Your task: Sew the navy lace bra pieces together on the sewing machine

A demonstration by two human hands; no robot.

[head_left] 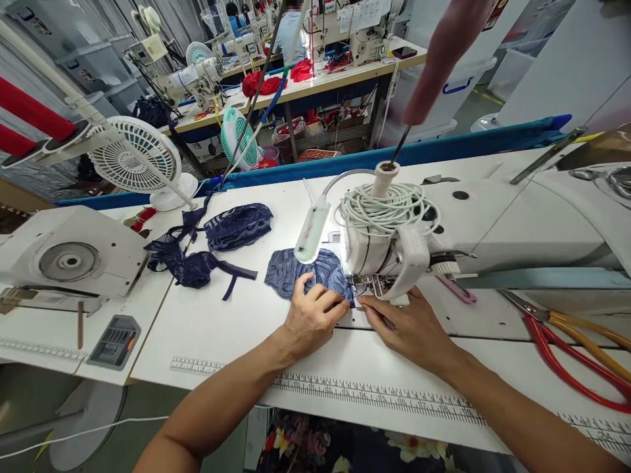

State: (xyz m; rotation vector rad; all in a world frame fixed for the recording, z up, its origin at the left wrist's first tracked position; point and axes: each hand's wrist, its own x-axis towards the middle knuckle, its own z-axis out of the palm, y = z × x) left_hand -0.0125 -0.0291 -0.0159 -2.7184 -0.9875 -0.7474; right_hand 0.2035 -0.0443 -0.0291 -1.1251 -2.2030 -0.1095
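Observation:
A gathered blue lace fabric piece (280, 272) lies flat on the sewing machine bed, its right edge under the presser foot (377, 284). My left hand (315, 312) presses on its near right part with curled fingers, thumb stretched over the lace. Just right of the foot, my right hand (409, 325) has thumb and forefinger closed by the fabric's edge; what they pinch is hidden. The white sewing machine head (379, 246) carries a coil of pale cord (389, 207). A small clear lamp (313, 230) on a bendy neck hangs over the lace.
Dark navy lace pieces (239, 226) and straps (197, 266) lie to the left. Red and orange-handled scissors (566, 348) rest at the right. A white fan (135, 157) stands behind; a second machine (69, 256) is at far left. A printed ruler (374, 397) runs along the front edge.

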